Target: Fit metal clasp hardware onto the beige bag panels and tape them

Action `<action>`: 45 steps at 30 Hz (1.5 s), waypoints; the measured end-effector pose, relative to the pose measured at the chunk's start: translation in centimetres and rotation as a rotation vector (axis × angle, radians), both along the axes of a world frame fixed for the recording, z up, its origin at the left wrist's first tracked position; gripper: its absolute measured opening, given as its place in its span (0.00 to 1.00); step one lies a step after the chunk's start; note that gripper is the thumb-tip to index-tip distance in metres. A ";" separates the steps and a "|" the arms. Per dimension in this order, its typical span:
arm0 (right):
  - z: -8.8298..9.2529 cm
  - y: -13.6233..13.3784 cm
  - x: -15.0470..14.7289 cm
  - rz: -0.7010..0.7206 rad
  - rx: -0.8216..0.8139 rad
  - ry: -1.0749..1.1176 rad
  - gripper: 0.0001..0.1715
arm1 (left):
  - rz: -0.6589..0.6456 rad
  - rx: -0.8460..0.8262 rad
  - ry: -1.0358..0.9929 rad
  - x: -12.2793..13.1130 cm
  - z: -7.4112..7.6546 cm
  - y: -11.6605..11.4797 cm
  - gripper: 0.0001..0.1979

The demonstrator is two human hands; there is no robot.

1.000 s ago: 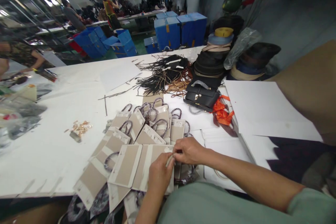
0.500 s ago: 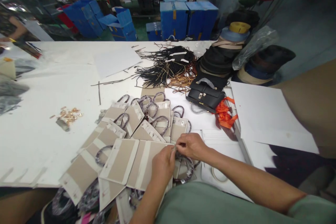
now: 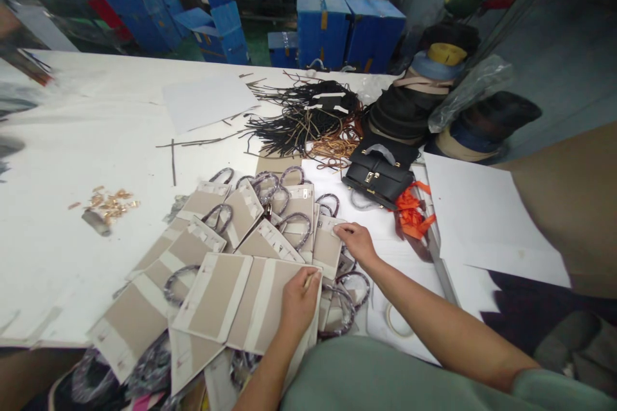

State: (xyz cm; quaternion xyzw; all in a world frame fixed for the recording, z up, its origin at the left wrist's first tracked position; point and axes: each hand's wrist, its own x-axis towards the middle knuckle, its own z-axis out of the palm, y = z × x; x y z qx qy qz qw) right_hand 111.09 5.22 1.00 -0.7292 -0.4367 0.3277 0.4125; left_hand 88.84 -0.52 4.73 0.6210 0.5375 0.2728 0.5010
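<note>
Beige bag panels (image 3: 213, 295) with wrapped handles lie heaped in front of me. My left hand (image 3: 299, 298) rests with curled fingers at the upper right corner of the nearest panel (image 3: 260, 295). A small pale bit shows at its fingertips, too small to name. My right hand (image 3: 357, 243) is pinched together, its fingertips touching the upper right of another panel (image 3: 326, 247); what they hold, if anything, is hidden. Dark handles (image 3: 354, 289) in clear plastic wrap loop out between the two hands.
Gold-coloured metal pieces (image 3: 113, 204) lie scattered at left. Behind the heap are black cords (image 3: 294, 122), a black handbag (image 3: 378, 173) and orange ribbon (image 3: 413, 215). Rolls of material (image 3: 402, 109) stand at back right. Blue boxes (image 3: 322, 32) stand beyond the white table (image 3: 53, 257).
My right hand has left the corner by my left hand and moved up and slightly right to the panel behind. My left hand has stayed at its corner, fingers more curled.
</note>
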 end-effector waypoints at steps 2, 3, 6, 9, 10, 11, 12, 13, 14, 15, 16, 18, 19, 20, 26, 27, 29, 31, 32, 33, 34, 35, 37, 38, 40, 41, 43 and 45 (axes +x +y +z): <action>-0.7 -0.1 -0.4 -0.020 -0.006 -0.034 0.17 | 0.006 -0.024 -0.017 -0.1 -0.1 0.2 0.13; -1.0 -0.2 -0.5 -0.030 -0.007 -0.056 0.18 | 0.005 -0.030 -0.020 -0.1 -0.1 0.3 0.13; -1.5 -0.3 -0.6 -0.065 0.007 -0.128 0.21 | 0.000 -0.043 -0.027 -0.1 -0.1 0.2 0.13; -1.7 0.2 -0.1 -0.136 -0.004 -0.150 0.34 | -0.001 -0.047 -0.028 -0.1 -0.1 0.0 0.13; -1.8 0.5 0.1 -0.130 -0.020 -0.137 0.37 | 0.001 -0.049 -0.026 0.0 -0.1 0.0 0.13; -1.8 0.8 0.4 -0.102 -0.037 -0.118 0.35 | 0.004 -0.053 -0.026 0.0 0.0 -0.1 0.14; -1.7 1.1 0.6 -0.061 -0.053 -0.093 0.31 | 0.009 -0.058 -0.029 0.1 0.2 -0.1 0.14; -1.7 1.4 0.9 -0.021 -0.066 -0.067 0.26 | 0.017 -0.062 -0.035 0.1 0.4 -0.1 0.14; -1.5 1.5 1.1 0.007 -0.074 -0.040 0.22 | 0.032 -0.059 -0.041 0.2 0.6 -0.2 0.14; -1.4 1.5 1.2 0.015 -0.077 -0.014 0.20 | 0.049 -0.046 -0.045 0.2 1.0 -0.2 0.15; -1.1 1.4 1.4 0.011 -0.075 0.008 0.20 | 0.066 -0.021 -0.046 0.3 1.3 -0.2 0.15; -0.6 0.6 1.6 0.004 -0.064 0.043 0.20 | 0.097 0.045 -0.041 0.3 2.2 -0.3 0.14; -0.3 0.0 1.8 -0.001 -0.056 0.054 0.20 | 0.108 0.068 -0.040 0.3 2.6 -0.4 0.14; -0.1 -0.7 1.9 -0.008 -0.047 0.062 0.20 | 0.114 0.068 -0.043 0.4 3.0 -0.5 0.15; -0.9 -3.2 2.9 -0.053 -0.026 0.091 0.22 | 0.105 -0.136 -0.116 0.6 4.2 -1.5 0.17; -1.2 -3.3 3.0 -0.054 -0.025 0.101 0.23 | 0.102 -0.146 -0.128 0.7 4.3 -1.7 0.17; -1.6 -3.5 3.1 -0.044 -0.018 0.125 0.24 | 0.086 -0.156 -0.140 0.6 4.2 -2.0 0.16; -1.4 -4.0 3.1 -0.030 -0.003 0.146 0.26 | 0.061 -0.165 -0.133 0.4 4.1 -2.4 0.14; -1.2 -4.3 3.1 -0.023 0.008 0.151 0.26 | 0.054 -0.169 -0.129 0.2 4.0 -2.5 0.14; -1.0 -4.6 3.1 -0.016 0.020 0.151 0.26 | 0.052 -0.173 -0.129 0.1 3.8 -2.7 0.14; -0.7 -5.0 3.1 -0.014 0.028 0.149 0.26 | 0.057 -0.175 -0.128 0.0 3.6 -2.8 0.15; -0.5 -5.3 3.2 -0.016 0.030 0.145 0.26 | 0.067 -0.172 -0.126 -0.1 3.5 -2.9 0.18; -0.3 -5.9 3.2 -0.029 0.018 0.142 0.26 | 0.099 -0.159 -0.106 -0.1 3.3 -3.0 0.25; -0.3 -6.1 3.3 -0.031 0.012 0.144 0.26 | 0.111 -0.153 -0.086 -0.1 3.3 -3.1 0.27; -0.6 -6.5 3.5 -0.009 0.017 0.141 0.25 | 0.120 -0.131 -0.050 0.1 3.5 -3.1 0.25; -0.8 -6.7 3.7 0.007 0.019 0.134 0.25 | 0.117 -0.114 -0.041 0.2 3.8 -3.0 0.21; -1.4 -7.1 4.2 0.023 0.006 0.123 0.23 | 0.107 -0.076 -0.035 0.3 4.4 -3.0 0.16; -1.8 -7.2 4.8 0.016 -0.027 0.130 0.20 | 0.100 -0.049 -0.022 0.3 4.9 -2.9 0.15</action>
